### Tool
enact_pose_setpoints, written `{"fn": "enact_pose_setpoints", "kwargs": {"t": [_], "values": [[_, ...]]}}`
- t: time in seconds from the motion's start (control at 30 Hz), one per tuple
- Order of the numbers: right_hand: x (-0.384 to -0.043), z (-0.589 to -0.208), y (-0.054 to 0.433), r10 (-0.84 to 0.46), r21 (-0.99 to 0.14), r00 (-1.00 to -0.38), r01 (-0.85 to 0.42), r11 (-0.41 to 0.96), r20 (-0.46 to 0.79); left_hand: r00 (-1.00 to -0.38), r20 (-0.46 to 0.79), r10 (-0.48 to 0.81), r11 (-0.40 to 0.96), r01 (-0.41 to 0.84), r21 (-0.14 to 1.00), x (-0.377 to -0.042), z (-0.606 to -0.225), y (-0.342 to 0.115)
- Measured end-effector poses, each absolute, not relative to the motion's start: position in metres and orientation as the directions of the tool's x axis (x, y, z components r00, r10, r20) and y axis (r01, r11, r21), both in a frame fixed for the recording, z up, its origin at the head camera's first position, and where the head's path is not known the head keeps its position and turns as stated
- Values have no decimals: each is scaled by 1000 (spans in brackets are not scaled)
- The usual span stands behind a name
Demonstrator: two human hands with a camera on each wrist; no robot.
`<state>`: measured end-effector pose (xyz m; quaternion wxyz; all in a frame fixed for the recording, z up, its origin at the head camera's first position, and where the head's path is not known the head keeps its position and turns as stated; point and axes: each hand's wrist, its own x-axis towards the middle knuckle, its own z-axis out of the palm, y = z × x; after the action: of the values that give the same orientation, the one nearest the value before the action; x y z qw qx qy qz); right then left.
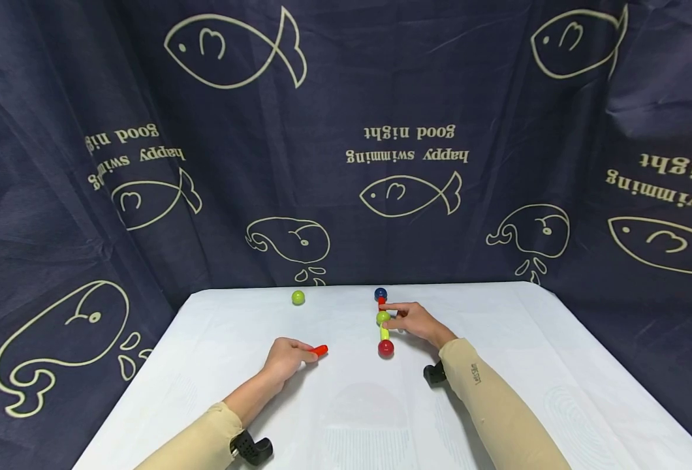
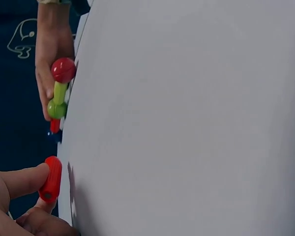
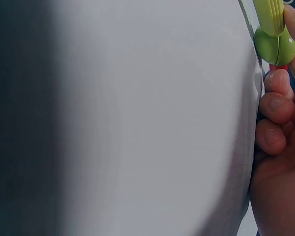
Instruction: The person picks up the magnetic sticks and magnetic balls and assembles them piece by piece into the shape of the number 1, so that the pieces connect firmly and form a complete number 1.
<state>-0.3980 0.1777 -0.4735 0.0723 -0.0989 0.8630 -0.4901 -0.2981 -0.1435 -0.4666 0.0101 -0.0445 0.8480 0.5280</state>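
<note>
My left hand (image 1: 286, 358) pinches a short red rod (image 1: 320, 350) between thumb and fingers, just above the table; the left wrist view shows a small hole in the rod's near end. To the right, my right hand (image 1: 416, 322) grips a straight chain of toy balls and rods around its middle green ball (image 1: 383, 318). From that ball a red rod (image 1: 381, 304) leads to a dark blue ball (image 1: 380, 294) at the far end. Nearer to me, a yellow-green rod (image 1: 384, 334) joins it to a red ball (image 1: 386, 348). My right fingers partly cover the chain's middle.
A loose green ball (image 1: 298, 297) lies near the table's back edge, left of the chain. White cloth covers the table (image 1: 358, 418). Behind it hangs a dark blue curtain (image 1: 334, 117) with fish drawings. Each wrist carries a black camera mount (image 1: 253, 449).
</note>
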Motion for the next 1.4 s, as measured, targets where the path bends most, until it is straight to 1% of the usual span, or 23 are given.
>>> {"fn": "enact_pose_setpoints", "kwargs": {"t": [0.27,0.43,0.63,0.9,1.17,1.4], "values": [[-398,-473,178,-241,-858,-970,-98,503,-30,-998,-57,-35,533,-67,844,-295,-466,-134],[-398,-473,178,-238,-861,-971,-94,500,-32,-1000,-19,-20,618,-27,786,-295,-465,-132],[-398,-473,177,-240,-865,-970,-87,494,-39,-1000,-14,21,689,4,725,-295,-463,-131],[-400,-475,178,-242,-868,-970,-86,489,-40,-999,-40,32,662,-9,749,-293,-461,-122],[-399,-476,177,-233,-865,-971,-79,496,-44,-997,-69,37,582,-34,812,-290,-459,-110],[-399,-476,178,-231,-858,-972,-83,507,-43,-996,-75,46,536,-39,843,-289,-461,-98]]}}
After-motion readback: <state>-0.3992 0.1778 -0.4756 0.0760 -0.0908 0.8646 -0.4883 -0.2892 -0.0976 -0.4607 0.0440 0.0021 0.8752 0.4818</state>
